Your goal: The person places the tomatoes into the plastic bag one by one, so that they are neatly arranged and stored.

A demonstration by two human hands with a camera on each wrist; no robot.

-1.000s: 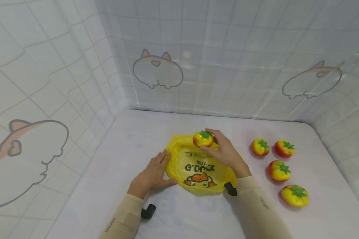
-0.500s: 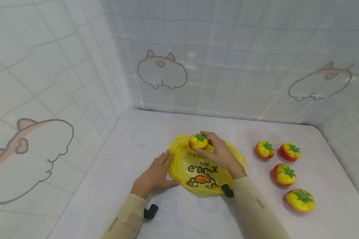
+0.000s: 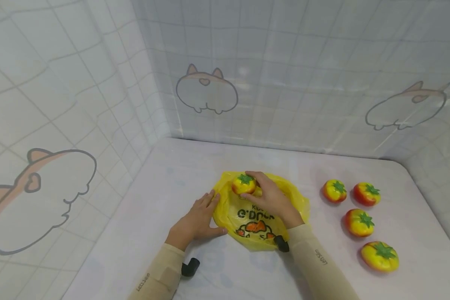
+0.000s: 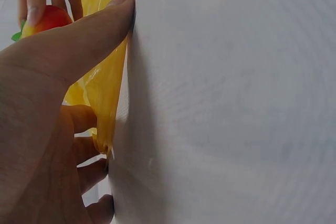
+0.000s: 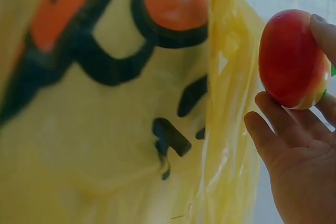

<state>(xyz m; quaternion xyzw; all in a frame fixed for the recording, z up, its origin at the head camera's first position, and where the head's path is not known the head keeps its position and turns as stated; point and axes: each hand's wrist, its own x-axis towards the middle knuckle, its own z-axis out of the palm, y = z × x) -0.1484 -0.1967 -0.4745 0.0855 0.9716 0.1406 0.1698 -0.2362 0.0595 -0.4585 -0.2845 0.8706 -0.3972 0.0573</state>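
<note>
My right hand [image 3: 273, 201] grips a shiny red-and-yellow toy tomato [image 3: 243, 185] with a green leafy top. It holds the tomato over the far left part of a yellow plastic bag [image 3: 225, 225], inside its rim. In the right wrist view, the thumb and fingers meet the tomato's [image 5: 287, 59] red side beside the bag's yellow wall [image 5: 231, 145]. My left hand [image 3: 196, 223] lies with thumb and fingers spread along the bag's left edge, pressing there. From the left wrist view, the bag [image 4: 107, 93] shows between that thumb and the fingers.
Several more toy tomatoes [image 3: 359, 222] sit on the white table [image 3: 180, 166] to the right. Black angled pieces show at each wrist, one by the left sleeve [image 3: 161, 266] and one by the right sleeve [image 3: 315, 254]. Tile-patterned sheets [image 3: 270, 83] enclose the back and sides.
My right hand has carried the toy tomato left and lower over the bag. The left hand keeps its place at the bag's edge. The whole head view has shifted slightly.
</note>
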